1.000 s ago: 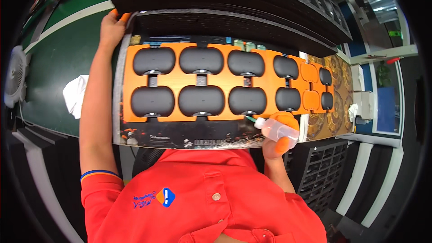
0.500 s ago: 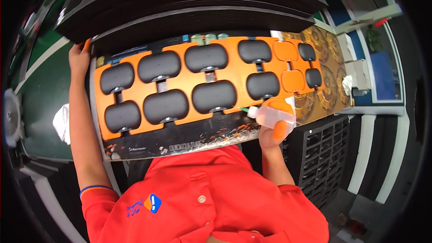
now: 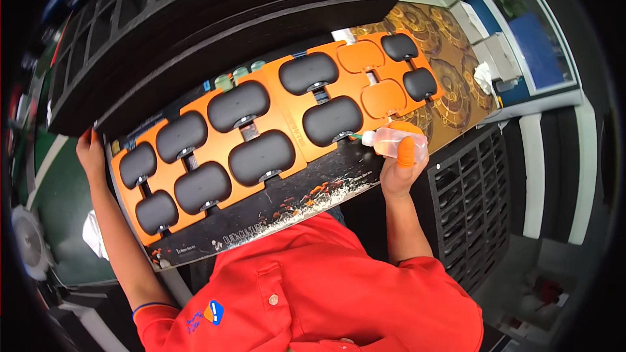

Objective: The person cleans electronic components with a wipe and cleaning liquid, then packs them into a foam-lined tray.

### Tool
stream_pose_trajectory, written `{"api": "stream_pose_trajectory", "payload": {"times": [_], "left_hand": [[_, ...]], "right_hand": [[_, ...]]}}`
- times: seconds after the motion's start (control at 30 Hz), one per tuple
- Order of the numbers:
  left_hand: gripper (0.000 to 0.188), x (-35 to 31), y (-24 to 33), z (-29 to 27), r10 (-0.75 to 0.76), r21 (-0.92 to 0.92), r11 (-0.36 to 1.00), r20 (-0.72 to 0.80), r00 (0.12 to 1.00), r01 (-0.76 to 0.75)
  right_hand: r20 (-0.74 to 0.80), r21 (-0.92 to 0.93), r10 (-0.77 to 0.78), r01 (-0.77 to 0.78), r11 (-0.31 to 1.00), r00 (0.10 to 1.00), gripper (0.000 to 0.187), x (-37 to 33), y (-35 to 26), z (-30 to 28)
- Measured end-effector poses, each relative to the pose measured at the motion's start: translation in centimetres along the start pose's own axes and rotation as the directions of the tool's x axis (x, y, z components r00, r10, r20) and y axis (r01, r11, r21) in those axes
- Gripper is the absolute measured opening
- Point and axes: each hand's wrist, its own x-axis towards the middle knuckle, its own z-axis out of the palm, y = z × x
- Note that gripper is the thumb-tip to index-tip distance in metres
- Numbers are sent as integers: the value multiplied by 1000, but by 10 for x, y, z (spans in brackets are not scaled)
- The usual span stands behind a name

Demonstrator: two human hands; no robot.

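My right hand (image 3: 396, 173), with orange covers on thumb and forefinger, grips a clear squeeze bottle (image 3: 389, 141) holding pinkish liquid. Its thin green tip points left at the front edge of a black rounded pad (image 3: 332, 120); whether they touch, I cannot tell. That pad belongs to two rows of black rounded pads in a long orange panel (image 3: 287, 112). Two pads are orange, such as the orange pad (image 3: 383, 98). My left hand (image 3: 90, 151) is at the far left, by the end of the printed black board (image 3: 241, 221) under the panel; its fingertips are partly hidden.
Behind the panel rises a black slatted rack (image 3: 228, 58), with small greenish jars (image 3: 223, 82) before it. A gold-patterned surface (image 3: 456, 85) extends right, near white boxes (image 3: 492, 55). Another black rack (image 3: 469, 182) stands at right. White cloth (image 3: 93, 234) lies left.
The bottle tip has gone from the gap beside one front-row pad to the front edge of the pad to its right. The view has turned; my left hand stays at the board's left end.
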Motion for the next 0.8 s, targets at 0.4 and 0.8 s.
{"api": "stream_pose_trajectory", "payload": {"times": [0.4,0.8], "left_hand": [[51,-72,302,-23,775,380,587,-8,632,-715],[43,-96,318,-36,800,279,552,90,593,-786]], "right_hand": [[-90,895,327,-67,441,941,31,182,40,-121],[204,720,224,-301,625,953,47,220,41,-126]]}}
